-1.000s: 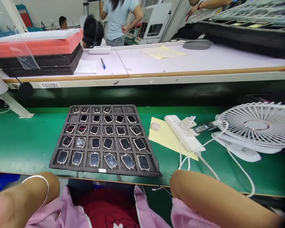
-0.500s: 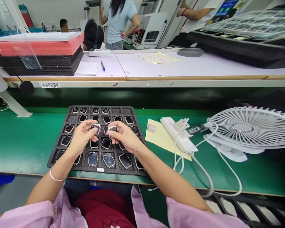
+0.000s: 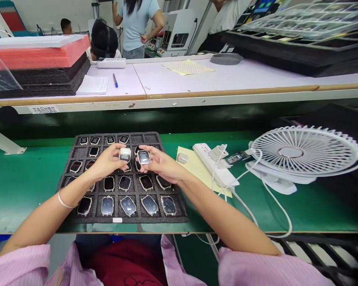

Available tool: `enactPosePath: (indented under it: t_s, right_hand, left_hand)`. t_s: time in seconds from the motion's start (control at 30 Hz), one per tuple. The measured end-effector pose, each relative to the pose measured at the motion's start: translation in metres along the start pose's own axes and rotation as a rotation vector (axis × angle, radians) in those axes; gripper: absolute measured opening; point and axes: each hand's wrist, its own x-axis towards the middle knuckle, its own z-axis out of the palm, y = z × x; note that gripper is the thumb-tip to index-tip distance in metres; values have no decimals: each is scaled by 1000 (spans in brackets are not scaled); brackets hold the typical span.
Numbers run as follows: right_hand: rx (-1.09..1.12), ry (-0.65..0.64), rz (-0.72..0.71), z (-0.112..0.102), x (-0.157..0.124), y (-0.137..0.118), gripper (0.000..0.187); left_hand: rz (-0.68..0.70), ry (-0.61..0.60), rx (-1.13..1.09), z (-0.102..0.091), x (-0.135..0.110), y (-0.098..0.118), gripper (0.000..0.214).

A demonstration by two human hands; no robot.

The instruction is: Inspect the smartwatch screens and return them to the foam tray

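Observation:
A black foam tray point(image 3: 77, 217) lies on the green bench, its pockets filled with several small watch bodies. Over the tray's upper middle, my left hand point(image 3: 107, 161) pinches one watch body point(image 3: 125, 154) with its pale back turned up. Right beside it, my right hand point(image 3: 161, 163) holds a second watch body point(image 3: 143, 157), dark glass face up, on its fingertips. The two pieces are held close together, a little above the tray. A thin bracelet circles my left wrist.
A yellow sheet point(image 3: 197, 169), a white power strip point(image 3: 216, 165) with cables and a white desk fan point(image 3: 301, 153) lie right of the tray. Behind runs a raised white shelf point(image 3: 226, 77) with stacked foam, paper and a pen. Other people stand beyond it.
My hands came up from my lap to the tray, each took a watch body, and lifted them slightly. The view shifted a little right.

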Motion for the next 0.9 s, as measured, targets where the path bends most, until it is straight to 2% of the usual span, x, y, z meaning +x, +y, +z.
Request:
enactPosePath:
  t_s: [0.1,0.17,0.23,0.37,0.5,0.6,0.7,0.77,0.8,0.9]
  right_hand:
    - [-333,110,-68,-31,21,-2,58]
    - [-739,257,-127,-55,38,-4,50]
    - [-926,354,-141,-78,53,-7,49]
    - [-1081,417,-90,-108,77,-4,48]
    - [-1141,349,-21,-121,91,6,54]
    - [-1153,303,8,-123,91,3,68]
    - [-1165,309,-19,-117,81,-9,78]
    - [-1183,312,-79,-105,71,-16,74]
    - [-1200,307,-111,-96,65,-19,71]
    - [-1299,236,-181,-51,41,-20,63]
  left_hand:
    - [131,42,516,2,46,1,43]
    - [166,100,700,7,77,0,39]
    - [172,155,803,13,104,-2,39]
    - [135,162,964,24,134,-15,43]
    - [113,144,1074,22,139,-23,55]
    - [139,146,1127,14,130,-14,72]
    - [173,192,1152,1,105,3,71]
    - [226,214,1152,-8,73,12,65]
    - [265,179,1144,-13,53,13,62]
    - [390,-41,1084,-20,-16,6,49]
